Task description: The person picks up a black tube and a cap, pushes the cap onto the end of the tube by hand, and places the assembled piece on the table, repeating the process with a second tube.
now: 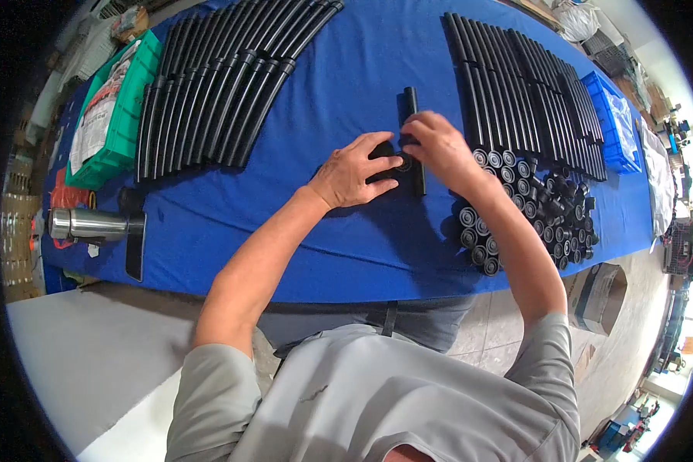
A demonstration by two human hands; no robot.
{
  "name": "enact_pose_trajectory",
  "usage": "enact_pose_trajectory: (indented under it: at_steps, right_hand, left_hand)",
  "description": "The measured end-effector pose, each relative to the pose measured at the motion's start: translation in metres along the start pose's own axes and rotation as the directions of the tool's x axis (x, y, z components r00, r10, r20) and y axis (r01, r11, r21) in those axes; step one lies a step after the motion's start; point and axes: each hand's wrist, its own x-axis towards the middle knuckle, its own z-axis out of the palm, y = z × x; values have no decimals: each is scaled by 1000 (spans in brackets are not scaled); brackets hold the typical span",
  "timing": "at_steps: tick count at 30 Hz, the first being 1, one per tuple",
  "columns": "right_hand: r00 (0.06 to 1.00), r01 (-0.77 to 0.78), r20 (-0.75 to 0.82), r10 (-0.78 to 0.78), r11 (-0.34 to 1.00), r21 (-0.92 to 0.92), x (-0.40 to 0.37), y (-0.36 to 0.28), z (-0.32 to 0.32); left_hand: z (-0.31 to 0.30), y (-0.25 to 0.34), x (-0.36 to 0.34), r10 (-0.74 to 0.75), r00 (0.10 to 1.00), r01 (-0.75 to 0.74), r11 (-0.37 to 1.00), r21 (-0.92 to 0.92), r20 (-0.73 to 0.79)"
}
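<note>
Close together over the blue cloth are my two hands. My left hand [354, 173] curves its fingers around a round black cap [406, 162], with the fingertips at the cap's edge. My right hand [443, 148] pinches a small black piece [409, 142] just above that cap; the fingers hide most of the piece. A single black tube [411, 100] lies lengthwise on the cloth, passing under my right hand, with its lower end showing below the fingers.
Black tubes lie in rows at the left [208, 100] and right [500, 85]. Many round black caps [491, 223] and small fittings [566, 212] sit by my right forearm. Green crate [131, 115], blue crate [614, 127], steel flask [92, 224] and phone [135, 246] line the sides.
</note>
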Motion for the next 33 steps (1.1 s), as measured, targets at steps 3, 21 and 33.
enact_pose_trajectory:
  at_steps: [3, 21, 33]
  right_hand:
    - [998, -15, 67, 14, 1000, 10, 7, -6, 4]
    - [995, -12, 99, -2, 990, 140, 13, -2, 0]
    - [975, -166, -129, 180, 980, 109, -6, 2, -12]
  left_hand:
    - [-3, 2, 0, -24, 999, 24, 1000, -1, 27]
    - [-6, 5, 2, -42, 999, 42, 999, 12, 5]
    - [-4, 8, 10, -5, 978, -23, 991, 134, 208]
